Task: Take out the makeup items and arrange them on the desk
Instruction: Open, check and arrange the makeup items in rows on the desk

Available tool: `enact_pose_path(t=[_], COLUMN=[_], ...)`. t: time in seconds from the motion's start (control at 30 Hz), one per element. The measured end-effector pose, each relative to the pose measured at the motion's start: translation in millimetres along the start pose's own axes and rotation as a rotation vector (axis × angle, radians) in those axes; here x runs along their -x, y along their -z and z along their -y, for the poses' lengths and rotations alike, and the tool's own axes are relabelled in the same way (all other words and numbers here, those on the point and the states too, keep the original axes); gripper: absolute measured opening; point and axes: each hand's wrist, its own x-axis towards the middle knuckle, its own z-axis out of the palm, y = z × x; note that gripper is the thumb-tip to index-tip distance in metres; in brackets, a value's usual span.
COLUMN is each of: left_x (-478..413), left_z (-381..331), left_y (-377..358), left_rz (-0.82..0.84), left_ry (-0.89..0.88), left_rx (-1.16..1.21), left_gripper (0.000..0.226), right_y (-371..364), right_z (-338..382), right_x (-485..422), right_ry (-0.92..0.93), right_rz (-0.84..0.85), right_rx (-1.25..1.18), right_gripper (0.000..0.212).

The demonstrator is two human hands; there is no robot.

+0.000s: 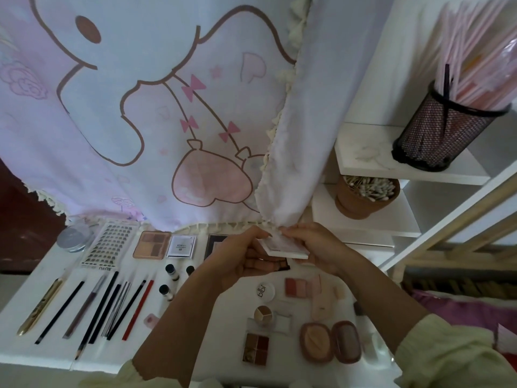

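grip: left hand and right hand both pinch a white square palette above the desk.

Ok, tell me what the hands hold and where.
A flat white compact, lifted above the desk: the left hand pinches its left end, the right hand grips its right side.

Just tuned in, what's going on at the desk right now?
A person holds a flat white compact above the desk, gripping it with the left hand and the right hand. Many items are already laid out: a row of pencils on the left, an eyeshadow palette at the back, and two oval powder cases near the front.
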Motion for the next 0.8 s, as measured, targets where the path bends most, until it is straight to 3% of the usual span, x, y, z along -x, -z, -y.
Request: enact_pose_path(t=[0.17,0.3,0.4,0.57,0.7,0.8], left_x=[-2.2,1.5,0.1,-1.3,0.9,2.1], left_z=[-1.2,-4.3,-3.9,0.4,7.0,11.5], left_y=[-2.2,-7.1,-7.8,-8.6,-11.0,-15.1], left_rz=[-0.042,0.041,0.06,0.1,0.215,0.27], left_ry=[-0.084,-0.098,-0.031,0.04,0.127,0.144], left_rx=[-0.059,-0.16,-0.074,-0.007,0.058,0.208], left_gripper=[0.02,0.053,0.071,0.071,0.09,0.083], right_y=[7.6,13.0,14.8,13.8,11.2,10.0], right_z=[-1.7,-4.1,-4.2,-6.5,-7.5,-9.0], right_x=[1.3,0.5,1.8,0.0,-2.4,-3.2], right_ry=[-0.013,0.01,0.007,0.017,0.078,0.128], right_rz=[0.032,0.042,0.067,0.08,0.023,-0.006], right_rx=[-0.038,-0.196,-0.242,-0.234,-0.188,-0.137], right_gripper=[0.02,0.012,0.019,0.022,0.013,0.016])
